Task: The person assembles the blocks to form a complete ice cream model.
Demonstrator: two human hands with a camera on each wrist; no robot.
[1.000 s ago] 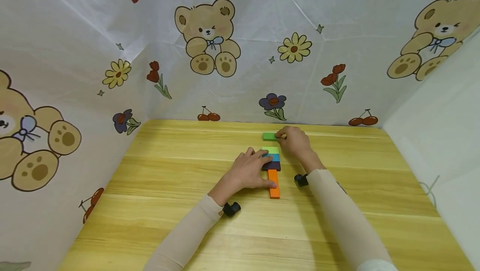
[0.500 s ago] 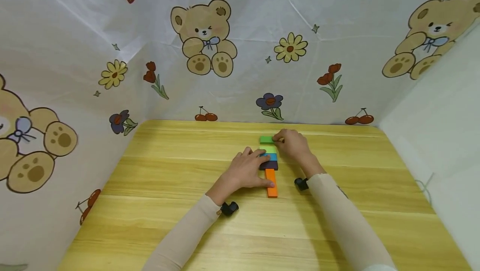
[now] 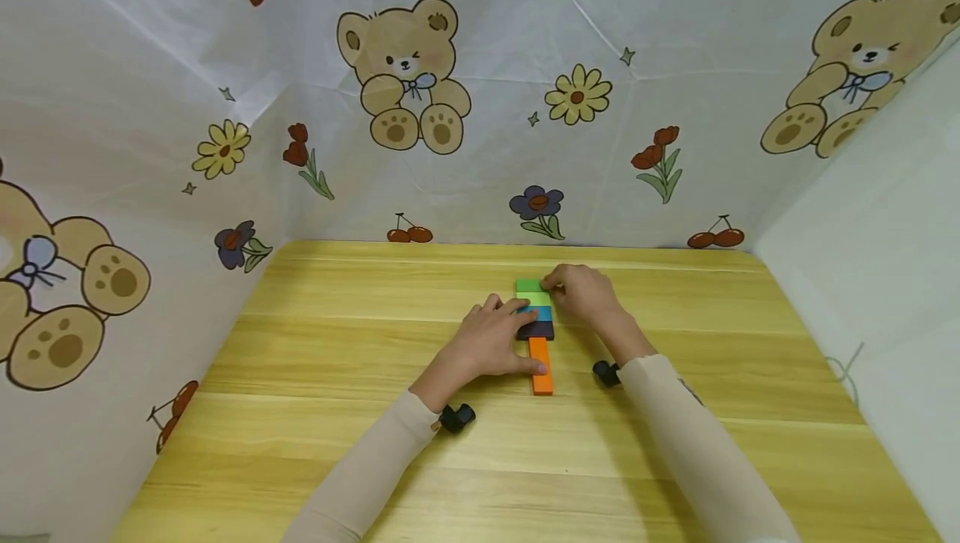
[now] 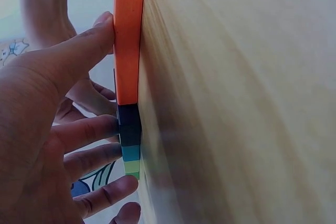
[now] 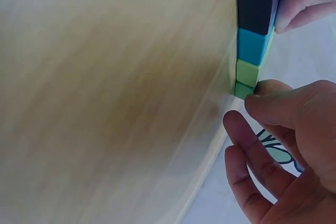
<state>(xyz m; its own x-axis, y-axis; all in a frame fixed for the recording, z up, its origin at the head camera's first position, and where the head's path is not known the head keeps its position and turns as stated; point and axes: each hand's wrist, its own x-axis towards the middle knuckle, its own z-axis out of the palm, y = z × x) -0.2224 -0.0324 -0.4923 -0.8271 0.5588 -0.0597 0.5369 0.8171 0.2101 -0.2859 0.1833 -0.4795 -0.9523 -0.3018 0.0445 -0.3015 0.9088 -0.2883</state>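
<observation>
Flat blocks lie in a column on the wooden table [image 3: 375,443]. An orange block [image 3: 542,384] points lengthwise toward the person; beyond it, crosswise, come a dark purple block [image 3: 536,331], a blue block [image 3: 546,314], a light green block [image 3: 533,299] and a green block [image 3: 527,285]. My left hand [image 3: 487,344] is spread over the column, thumb on the orange block, fingertips on the dark purple and blue ones. At the far end my right hand [image 3: 588,293] pinches the green block by its right end, flush against the light green one in the right wrist view.
A black wrist camera [image 3: 456,418] sits under the left wrist, another black camera [image 3: 606,374] under the right. Behind the table hangs a white cloth [image 3: 495,176] printed with bears and flowers. A thin pale cord [image 3: 847,366] lies by the right edge.
My right hand has drawn the green block toward the person, closing the gap to the light green block. The left hand has stayed on the column. The head view has shifted slightly.
</observation>
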